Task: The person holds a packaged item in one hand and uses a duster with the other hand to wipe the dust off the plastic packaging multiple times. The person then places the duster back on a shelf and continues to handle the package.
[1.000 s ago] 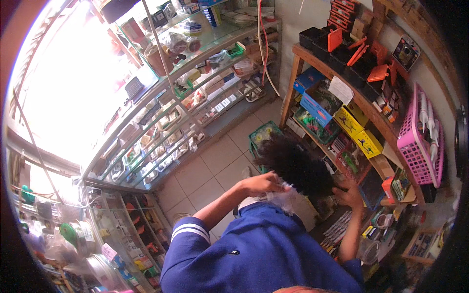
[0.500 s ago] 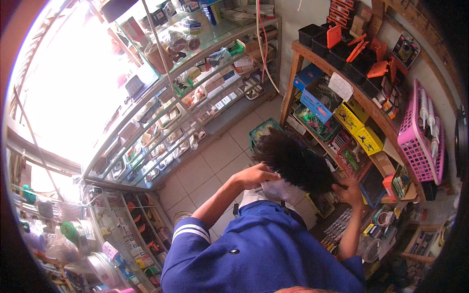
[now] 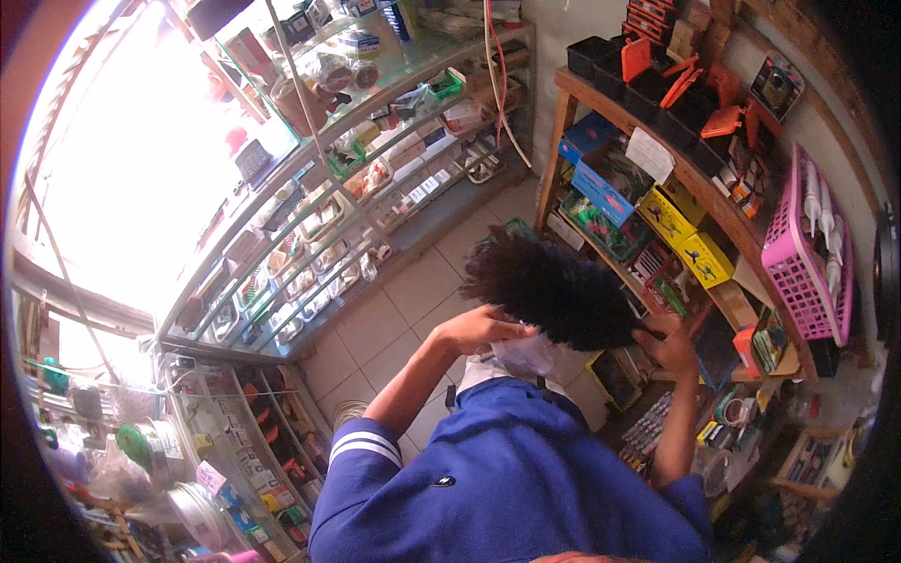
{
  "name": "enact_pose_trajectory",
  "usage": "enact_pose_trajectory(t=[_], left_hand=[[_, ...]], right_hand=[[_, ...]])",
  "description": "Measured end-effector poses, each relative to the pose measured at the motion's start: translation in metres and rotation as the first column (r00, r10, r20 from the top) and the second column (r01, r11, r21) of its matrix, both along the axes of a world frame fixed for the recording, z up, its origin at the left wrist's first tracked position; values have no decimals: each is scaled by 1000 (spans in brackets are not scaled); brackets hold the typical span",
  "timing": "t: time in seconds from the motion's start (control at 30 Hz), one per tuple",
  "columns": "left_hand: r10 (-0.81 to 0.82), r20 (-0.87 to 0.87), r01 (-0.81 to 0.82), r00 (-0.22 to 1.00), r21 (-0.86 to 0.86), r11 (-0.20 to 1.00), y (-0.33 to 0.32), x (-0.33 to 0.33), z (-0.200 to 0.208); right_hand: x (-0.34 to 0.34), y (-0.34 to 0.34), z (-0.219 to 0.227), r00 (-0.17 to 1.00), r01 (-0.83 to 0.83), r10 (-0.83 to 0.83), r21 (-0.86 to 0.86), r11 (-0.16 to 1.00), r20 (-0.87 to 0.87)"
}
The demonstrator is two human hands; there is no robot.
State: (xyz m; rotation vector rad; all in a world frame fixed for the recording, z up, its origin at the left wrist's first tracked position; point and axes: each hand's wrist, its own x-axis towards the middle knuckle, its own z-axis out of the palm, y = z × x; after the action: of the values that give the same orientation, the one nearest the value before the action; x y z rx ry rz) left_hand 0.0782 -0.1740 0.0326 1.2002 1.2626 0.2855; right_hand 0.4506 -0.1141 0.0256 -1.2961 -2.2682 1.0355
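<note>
A black, bushy bundle of bristles [image 3: 558, 291], perhaps a duster or brush head, is held across in front of my body. My left hand [image 3: 483, 328] is at its near left side, fingers bent in against a crumpled clear plastic bag [image 3: 527, 354] just below the bristles. At the other end my right hand [image 3: 668, 345] grips the bundle, its fingertips partly hidden by the dark bristles. Whether the bag is wrapped on the bundle cannot be told.
A glass display case [image 3: 375, 225] with small goods runs along the left and far side. To the right, a wooden shelf [image 3: 680, 155] carries yellow boxes [image 3: 668, 216] and a pink basket [image 3: 798, 272]. Tiled floor [image 3: 399, 305] lies between. More stock [image 3: 155, 441] crowds the lower left.
The bristle bundle has swung a little left and lies more level. My right hand has shifted slightly, and the left hand has lowered its wrist a bit. The view has tilted a little.
</note>
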Motion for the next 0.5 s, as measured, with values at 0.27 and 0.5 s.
enact_pose_trajectory(t=[0.27, 0.5], left_hand=[[-35, 82, 14, 996, 248, 969, -6, 3, -14], [-204, 35, 168, 978, 449, 878, 5, -8, -44]], right_hand=[[-16, -7, 10, 995, 93, -95, 92, 991, 10], [-1, -7, -2, 989, 144, -146, 137, 980, 4]])
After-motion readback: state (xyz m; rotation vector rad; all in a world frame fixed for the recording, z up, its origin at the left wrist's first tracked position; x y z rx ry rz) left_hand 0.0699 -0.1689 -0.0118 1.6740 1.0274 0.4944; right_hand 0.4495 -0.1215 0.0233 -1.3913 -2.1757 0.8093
